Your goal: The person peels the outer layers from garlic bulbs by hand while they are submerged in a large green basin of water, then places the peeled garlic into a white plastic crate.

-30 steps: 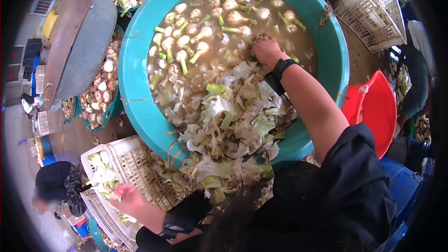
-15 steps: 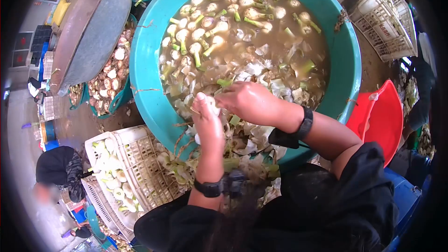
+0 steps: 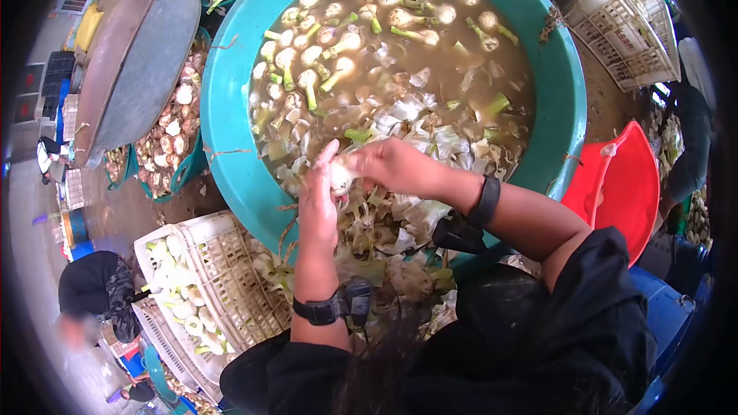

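Over the near rim of a big teal tub (image 3: 231, 100), both my hands hold one pale fennel bulb (image 3: 340, 177). My left hand (image 3: 319, 200) cups the bulb from below and behind, fingers pointing up. My right hand (image 3: 392, 165) grips it from the right, fingers curled on its outer layer. The tub is full of muddy water with floating fennel bulbs (image 3: 323, 54) at the far side and a heap of torn leaves (image 3: 407, 131) near me. Each wrist wears a black band.
A white slatted crate (image 3: 223, 277) with cleaned bulbs lies at lower left. A red tub (image 3: 623, 184) stands at right, white crates (image 3: 623, 15) at upper right, a grey metal basin (image 3: 138, 54) at upper left. Another person (image 3: 92, 292) crouches at far left.
One second ago my right hand was in the water and my left at the crate. Both came together over the tub's near side and now hold one bulb.
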